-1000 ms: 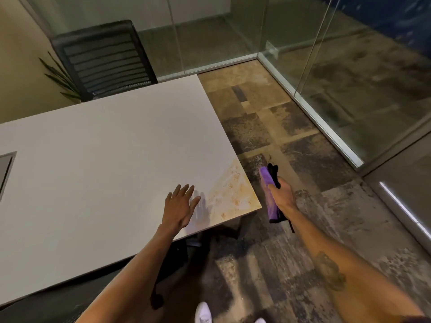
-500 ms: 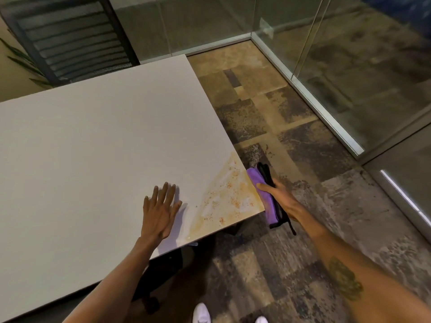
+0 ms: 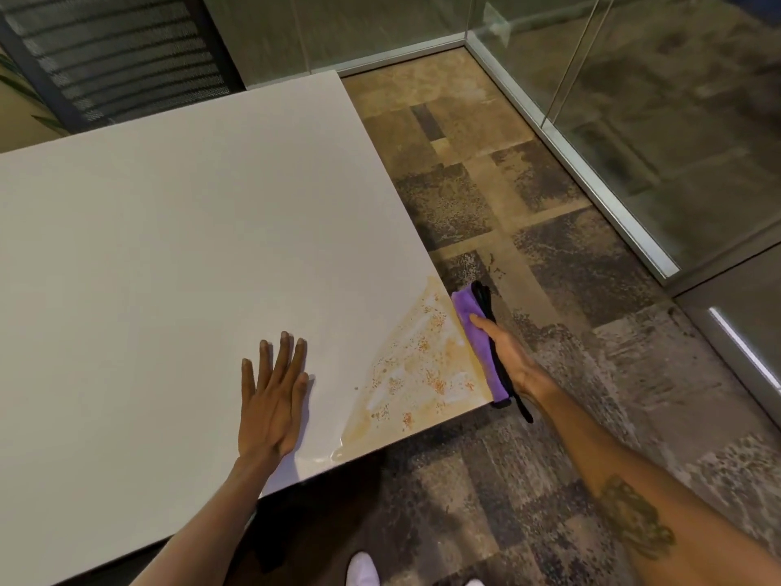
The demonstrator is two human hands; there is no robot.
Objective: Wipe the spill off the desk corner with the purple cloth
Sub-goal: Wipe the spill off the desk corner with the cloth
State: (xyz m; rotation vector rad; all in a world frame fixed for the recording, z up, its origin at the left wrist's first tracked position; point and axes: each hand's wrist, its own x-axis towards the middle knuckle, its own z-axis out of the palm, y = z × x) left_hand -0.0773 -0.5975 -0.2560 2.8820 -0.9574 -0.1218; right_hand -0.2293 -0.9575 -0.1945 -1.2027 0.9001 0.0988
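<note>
An orange-brown spill (image 3: 416, 365) with darker specks covers the near right corner of the white desk (image 3: 177, 255). My right hand (image 3: 509, 357) grips a folded purple cloth (image 3: 477, 332) with a black edge, held against the desk's right edge beside the spill. My left hand (image 3: 274, 395) lies flat on the desk, fingers spread, just left of the spill and holding nothing.
A black mesh-back chair (image 3: 122, 57) stands behind the desk's far side. Glass walls with metal floor rails (image 3: 591, 175) enclose the room to the right and back. Patterned carpet tiles (image 3: 486, 196) cover the floor. My white shoes (image 3: 363, 568) show at the bottom.
My right hand has brought the purple cloth leftward from the air beside the desk up to its right edge. The view has tilted down and moved closer; my left hand stays flat.
</note>
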